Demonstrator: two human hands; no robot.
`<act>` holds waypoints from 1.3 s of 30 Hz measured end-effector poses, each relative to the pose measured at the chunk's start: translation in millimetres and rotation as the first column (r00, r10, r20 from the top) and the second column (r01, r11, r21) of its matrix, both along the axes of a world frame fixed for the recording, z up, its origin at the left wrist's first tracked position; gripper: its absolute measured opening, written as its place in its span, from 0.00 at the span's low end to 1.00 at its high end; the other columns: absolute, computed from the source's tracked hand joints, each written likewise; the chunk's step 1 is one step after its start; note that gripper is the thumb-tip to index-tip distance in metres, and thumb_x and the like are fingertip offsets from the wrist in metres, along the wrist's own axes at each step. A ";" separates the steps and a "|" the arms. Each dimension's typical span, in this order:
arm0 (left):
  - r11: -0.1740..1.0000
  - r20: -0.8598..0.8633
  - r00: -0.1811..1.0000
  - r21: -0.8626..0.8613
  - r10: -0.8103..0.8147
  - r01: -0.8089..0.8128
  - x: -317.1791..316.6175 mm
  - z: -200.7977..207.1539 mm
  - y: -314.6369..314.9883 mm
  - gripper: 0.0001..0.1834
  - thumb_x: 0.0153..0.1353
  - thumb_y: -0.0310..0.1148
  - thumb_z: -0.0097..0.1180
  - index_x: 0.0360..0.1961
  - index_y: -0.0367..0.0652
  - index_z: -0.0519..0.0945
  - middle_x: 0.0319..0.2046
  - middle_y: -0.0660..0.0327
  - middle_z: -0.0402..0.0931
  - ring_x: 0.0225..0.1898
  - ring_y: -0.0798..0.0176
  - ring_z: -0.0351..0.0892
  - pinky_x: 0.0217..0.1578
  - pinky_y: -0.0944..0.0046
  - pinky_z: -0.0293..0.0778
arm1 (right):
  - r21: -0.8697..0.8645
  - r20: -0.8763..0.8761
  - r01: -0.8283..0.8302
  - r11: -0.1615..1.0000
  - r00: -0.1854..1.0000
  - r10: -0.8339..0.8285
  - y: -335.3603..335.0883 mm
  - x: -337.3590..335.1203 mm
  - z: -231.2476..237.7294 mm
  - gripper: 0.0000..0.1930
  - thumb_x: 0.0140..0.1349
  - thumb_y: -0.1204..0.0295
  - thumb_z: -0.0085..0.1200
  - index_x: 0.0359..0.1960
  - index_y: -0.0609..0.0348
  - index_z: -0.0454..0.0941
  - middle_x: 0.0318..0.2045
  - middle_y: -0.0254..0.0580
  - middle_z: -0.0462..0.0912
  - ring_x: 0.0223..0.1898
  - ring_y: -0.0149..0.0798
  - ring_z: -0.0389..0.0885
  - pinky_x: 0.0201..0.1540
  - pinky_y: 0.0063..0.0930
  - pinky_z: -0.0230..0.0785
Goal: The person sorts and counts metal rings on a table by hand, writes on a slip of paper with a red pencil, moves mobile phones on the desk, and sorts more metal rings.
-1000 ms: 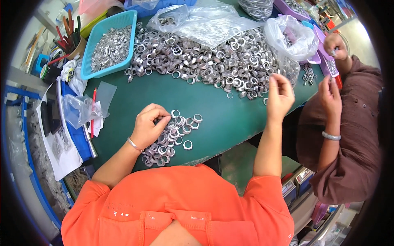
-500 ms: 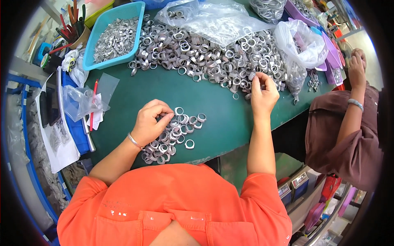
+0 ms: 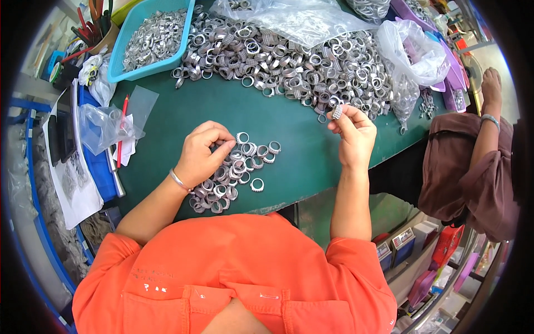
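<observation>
Between the thumb and fingers of my right hand (image 3: 356,138) is a silver-grey ring (image 3: 337,112) with a wide, studded band. That hand is just in front of the big heap of similar rings (image 3: 283,69). My left hand (image 3: 204,153) hovers by a smaller pile of rings (image 3: 236,172), its thumb and forefinger drawn together. Whatever may be between those fingertips is hidden, and a loose ring (image 3: 242,137) lies right beside them. One more ring (image 3: 257,185) lies apart at the right of the small pile.
The green tabletop (image 3: 161,122) carries a turquoise basket (image 3: 114,58) of small metal pieces at the far left. Clear plastic bags (image 3: 409,61) lie behind and right of the heap. A red pencil (image 3: 122,131) lies left. A co-worker in a brown top (image 3: 450,167) sits at right.
My right hand has drawn back slightly from the heap and turned, bringing the studded ring away with it. My left hand stays by the small pile. The whole view has shifted a little.
</observation>
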State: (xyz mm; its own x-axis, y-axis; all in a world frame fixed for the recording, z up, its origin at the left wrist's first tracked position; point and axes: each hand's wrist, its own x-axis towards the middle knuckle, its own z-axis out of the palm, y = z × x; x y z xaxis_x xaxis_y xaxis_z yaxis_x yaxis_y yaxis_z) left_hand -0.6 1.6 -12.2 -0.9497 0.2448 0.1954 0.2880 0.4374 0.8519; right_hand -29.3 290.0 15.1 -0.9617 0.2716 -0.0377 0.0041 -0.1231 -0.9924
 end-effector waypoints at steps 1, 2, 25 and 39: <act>1.000 0.003 1.000 0.000 0.003 -0.003 0.4 0.0 -0.2 0.02 0.52 0.22 0.60 0.29 0.36 0.80 0.30 0.63 0.76 0.26 0.72 0.71 0.26 0.74 0.67 | -0.017 -0.004 -0.028 0.999 1.000 0.028 0.0 1.7 0.5 0.06 0.58 0.81 0.55 0.36 0.70 0.78 0.28 0.42 0.82 0.24 0.29 0.79 0.29 0.18 0.72; 1.000 0.006 1.000 0.000 0.005 -0.005 0.2 -0.1 -0.2 0.02 0.52 0.22 0.60 0.29 0.36 0.80 0.30 0.63 0.76 0.26 0.72 0.71 0.26 0.74 0.67 | -0.034 -0.009 -0.057 0.998 0.998 0.057 -0.3 3.5 1.2 0.06 0.58 0.81 0.54 0.36 0.71 0.77 0.28 0.43 0.82 0.23 0.30 0.79 0.29 0.19 0.72; 0.998 0.021 1.000 0.056 -0.001 0.000 0.9 -1.2 -1.9 0.03 0.53 0.24 0.60 0.29 0.36 0.80 0.31 0.63 0.76 0.27 0.72 0.71 0.29 0.73 0.69 | 0.844 -0.358 0.309 0.439 0.933 0.031 -59.6 -39.8 -24.8 0.08 0.54 0.70 0.60 0.32 0.61 0.78 0.28 0.45 0.75 0.30 0.48 0.75 0.34 0.38 0.69; 0.998 -0.026 1.000 0.060 0.005 -0.003 2.0 -1.1 -1.9 0.03 0.50 0.21 0.60 0.27 0.36 0.79 0.29 0.62 0.76 0.26 0.70 0.72 0.27 0.73 0.67 | 0.758 -0.326 0.150 0.634 0.930 0.170 -52.5 -6.2 -27.3 0.06 0.49 0.82 0.56 0.30 0.63 0.76 0.27 0.47 0.78 0.29 0.46 0.79 0.32 0.34 0.72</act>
